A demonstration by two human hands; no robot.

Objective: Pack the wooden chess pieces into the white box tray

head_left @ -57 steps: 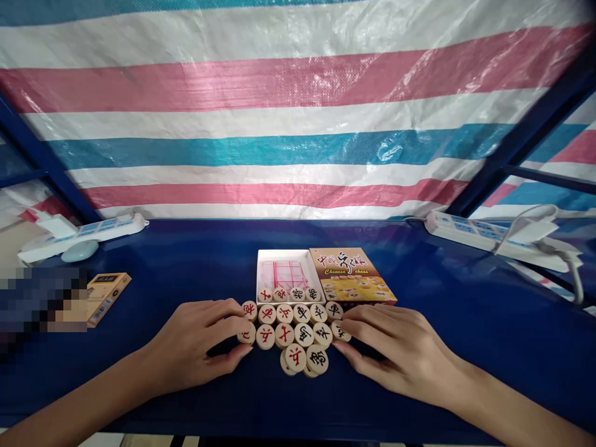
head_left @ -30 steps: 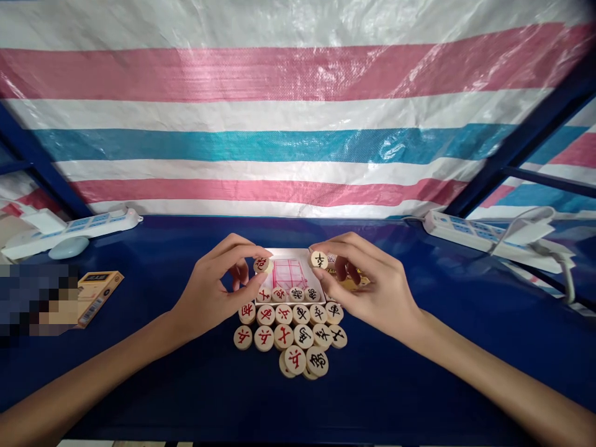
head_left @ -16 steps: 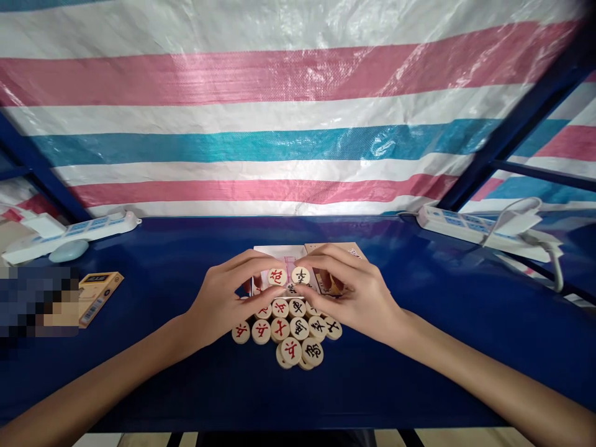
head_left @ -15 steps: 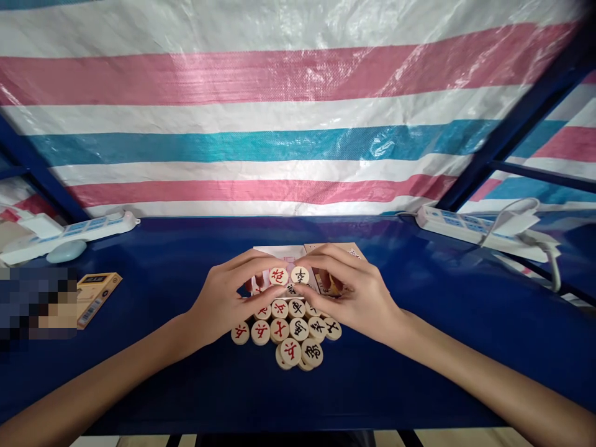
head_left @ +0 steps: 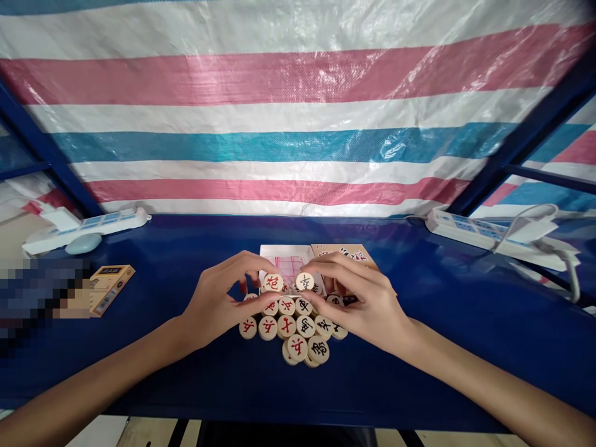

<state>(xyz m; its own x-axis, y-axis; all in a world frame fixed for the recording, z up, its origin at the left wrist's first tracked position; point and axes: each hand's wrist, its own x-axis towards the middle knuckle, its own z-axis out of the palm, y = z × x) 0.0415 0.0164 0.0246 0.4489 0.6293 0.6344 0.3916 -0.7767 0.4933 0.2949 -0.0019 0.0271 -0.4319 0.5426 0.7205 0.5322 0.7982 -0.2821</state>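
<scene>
Between the thumb and fingers of my left hand (head_left: 223,295) is a red-marked Chinese chess piece (head_left: 272,283). My right hand (head_left: 361,288) pinches a black-marked Chinese chess piece (head_left: 305,281) the same way. Both round pieces are raised above the pile, faces toward me, with a gap between them. Below lie several more pieces (head_left: 287,326), red-marked on the left and black-marked on the right, some stacked. Behind the hands, a white open box (head_left: 267,251) contains a folded pink-lined sheet and some pieces. A tan printed lid (head_left: 356,251) sits beside it, partly covered by my right hand.
A small tan box (head_left: 112,288) lies on the blue table (head_left: 186,385) at left. Power strips stand at the back left (head_left: 112,222) and back right (head_left: 470,230), with plugs and cables. A pale oval object (head_left: 84,244) rests near the left strip. Striped sheeting (head_left: 298,143) hangs behind.
My hands have moved slightly apart, widening the gap between the two held pieces. More of the open box and its lid shows. The whole view has shifted a little.
</scene>
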